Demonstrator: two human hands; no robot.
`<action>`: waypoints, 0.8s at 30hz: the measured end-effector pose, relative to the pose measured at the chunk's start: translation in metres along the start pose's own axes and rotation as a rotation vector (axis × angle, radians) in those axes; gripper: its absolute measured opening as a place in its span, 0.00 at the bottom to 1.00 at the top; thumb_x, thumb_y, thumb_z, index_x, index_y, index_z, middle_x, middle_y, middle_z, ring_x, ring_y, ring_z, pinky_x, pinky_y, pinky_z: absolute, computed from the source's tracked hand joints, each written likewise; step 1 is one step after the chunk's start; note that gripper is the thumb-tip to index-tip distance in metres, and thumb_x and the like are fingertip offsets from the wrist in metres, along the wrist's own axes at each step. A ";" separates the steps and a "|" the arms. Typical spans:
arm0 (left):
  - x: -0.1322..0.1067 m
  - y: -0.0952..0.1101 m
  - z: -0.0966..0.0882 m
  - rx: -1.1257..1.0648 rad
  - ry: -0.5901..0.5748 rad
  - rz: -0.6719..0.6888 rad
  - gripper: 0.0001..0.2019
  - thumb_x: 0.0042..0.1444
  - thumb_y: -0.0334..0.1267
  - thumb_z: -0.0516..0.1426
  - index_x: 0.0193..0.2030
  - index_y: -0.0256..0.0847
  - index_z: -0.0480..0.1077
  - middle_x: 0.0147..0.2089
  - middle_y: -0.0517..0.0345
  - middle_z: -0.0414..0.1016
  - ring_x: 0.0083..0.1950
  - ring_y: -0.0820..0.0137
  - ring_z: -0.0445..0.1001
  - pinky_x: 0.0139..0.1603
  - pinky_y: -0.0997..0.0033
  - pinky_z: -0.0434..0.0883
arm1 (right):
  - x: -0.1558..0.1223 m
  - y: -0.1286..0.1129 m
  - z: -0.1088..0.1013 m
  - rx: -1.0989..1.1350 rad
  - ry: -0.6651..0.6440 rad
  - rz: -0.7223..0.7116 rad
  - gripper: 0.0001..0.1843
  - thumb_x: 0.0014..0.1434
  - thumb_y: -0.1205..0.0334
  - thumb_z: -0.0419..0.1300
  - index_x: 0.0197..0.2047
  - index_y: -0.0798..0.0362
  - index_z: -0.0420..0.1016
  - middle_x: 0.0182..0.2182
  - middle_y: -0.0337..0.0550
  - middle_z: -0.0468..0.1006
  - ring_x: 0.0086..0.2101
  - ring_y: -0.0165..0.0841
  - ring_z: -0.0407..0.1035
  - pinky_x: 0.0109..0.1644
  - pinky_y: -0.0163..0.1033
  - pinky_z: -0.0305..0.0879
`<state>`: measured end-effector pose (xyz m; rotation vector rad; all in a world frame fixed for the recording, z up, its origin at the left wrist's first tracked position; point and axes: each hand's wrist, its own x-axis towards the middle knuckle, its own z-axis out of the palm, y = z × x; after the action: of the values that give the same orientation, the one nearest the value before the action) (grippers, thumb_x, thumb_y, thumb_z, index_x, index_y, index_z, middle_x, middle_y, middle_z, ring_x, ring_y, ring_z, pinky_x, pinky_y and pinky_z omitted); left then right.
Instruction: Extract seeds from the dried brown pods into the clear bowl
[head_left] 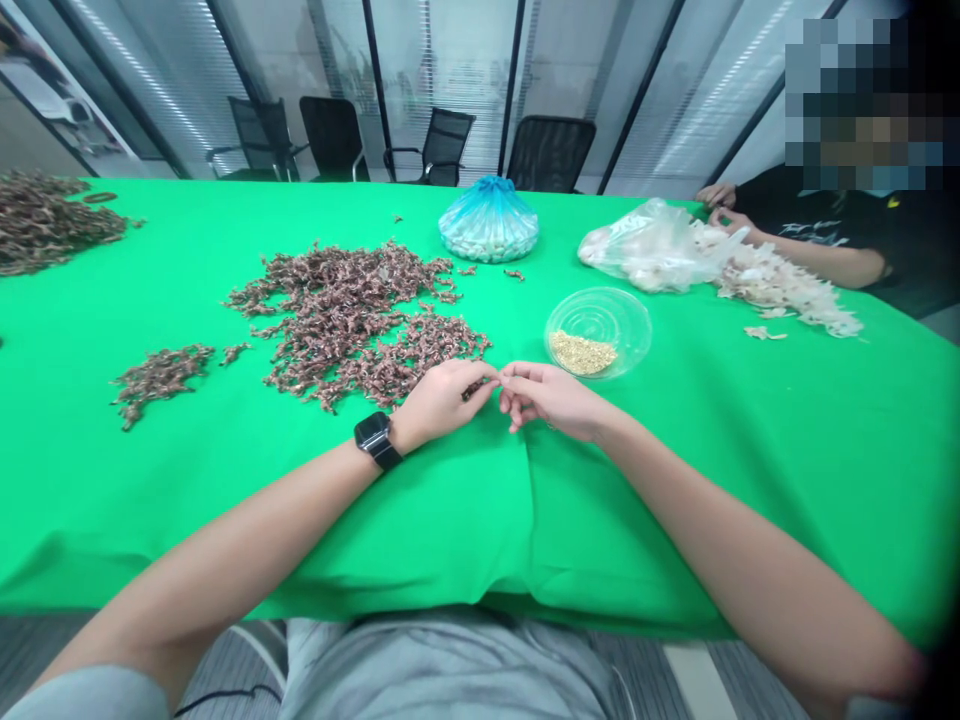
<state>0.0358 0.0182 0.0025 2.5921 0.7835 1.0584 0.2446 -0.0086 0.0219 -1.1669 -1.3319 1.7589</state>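
Note:
My left hand (442,400), with a black watch on its wrist, is closed at the near edge of a large pile of small, dark brown, shrivelled dried pieces (330,310). A bit of one such brown piece (474,389) shows between its thumb and fingers. Thumb and forefinger of my right hand (551,395) pinch together and meet the left fingertips; whatever they grip is too small to make out. Just beyond the right hand lies a clear round plastic dish (634,330), with a heap of pale yellow grains (583,353) on its near left side.
A smaller brown cluster (161,380) lies left, and another big pile (52,225) far left. Beyond the dish are a tied blue bag (489,225), a clear bag (645,245) and white flaky pieces (787,280). A co-worker's hands (727,205) work at the right. Several chairs (551,152) stand behind.

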 end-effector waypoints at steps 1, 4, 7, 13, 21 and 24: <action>0.000 0.000 0.000 0.007 -0.001 0.001 0.09 0.69 0.39 0.55 0.45 0.40 0.76 0.43 0.54 0.83 0.43 0.68 0.80 0.48 0.68 0.73 | 0.000 0.001 0.000 -0.022 0.012 -0.018 0.16 0.58 0.48 0.68 0.35 0.53 0.73 0.27 0.39 0.78 0.22 0.27 0.71 0.31 0.35 0.74; 0.001 -0.002 0.000 0.024 -0.006 0.007 0.10 0.69 0.40 0.55 0.44 0.40 0.77 0.42 0.53 0.83 0.43 0.67 0.80 0.48 0.67 0.73 | 0.002 0.003 0.001 -0.069 0.047 -0.076 0.15 0.58 0.50 0.68 0.34 0.53 0.73 0.26 0.38 0.78 0.21 0.27 0.71 0.27 0.34 0.72; 0.001 -0.003 0.000 0.032 -0.023 0.019 0.10 0.69 0.39 0.55 0.45 0.40 0.77 0.41 0.54 0.83 0.41 0.68 0.79 0.48 0.67 0.73 | 0.003 0.005 0.002 -0.115 0.073 -0.125 0.13 0.59 0.52 0.66 0.33 0.53 0.72 0.25 0.37 0.77 0.20 0.27 0.71 0.26 0.34 0.71; 0.001 0.002 -0.002 -0.053 -0.019 -0.072 0.09 0.67 0.40 0.57 0.48 0.40 0.75 0.39 0.55 0.80 0.39 0.69 0.76 0.44 0.69 0.72 | 0.007 0.009 0.002 -0.260 0.175 -0.214 0.09 0.58 0.57 0.64 0.33 0.53 0.72 0.22 0.35 0.76 0.17 0.26 0.69 0.22 0.31 0.66; 0.005 -0.003 0.010 -0.662 0.050 -0.377 0.14 0.65 0.32 0.52 0.57 0.39 0.64 0.45 0.52 0.77 0.44 0.70 0.78 0.48 0.67 0.75 | 0.008 0.012 0.000 -0.337 0.311 -0.337 0.07 0.58 0.58 0.62 0.34 0.53 0.74 0.23 0.36 0.75 0.17 0.26 0.67 0.19 0.32 0.63; 0.005 -0.009 0.017 -0.795 0.050 -0.431 0.09 0.65 0.35 0.55 0.51 0.38 0.65 0.45 0.49 0.79 0.42 0.69 0.80 0.46 0.66 0.78 | 0.007 0.011 0.002 -0.355 0.337 -0.377 0.10 0.59 0.54 0.63 0.33 0.53 0.74 0.24 0.38 0.76 0.18 0.27 0.67 0.19 0.33 0.64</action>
<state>0.0469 0.0277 -0.0101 1.6510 0.6951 1.0214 0.2405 -0.0067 0.0096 -1.2326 -1.5665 1.0361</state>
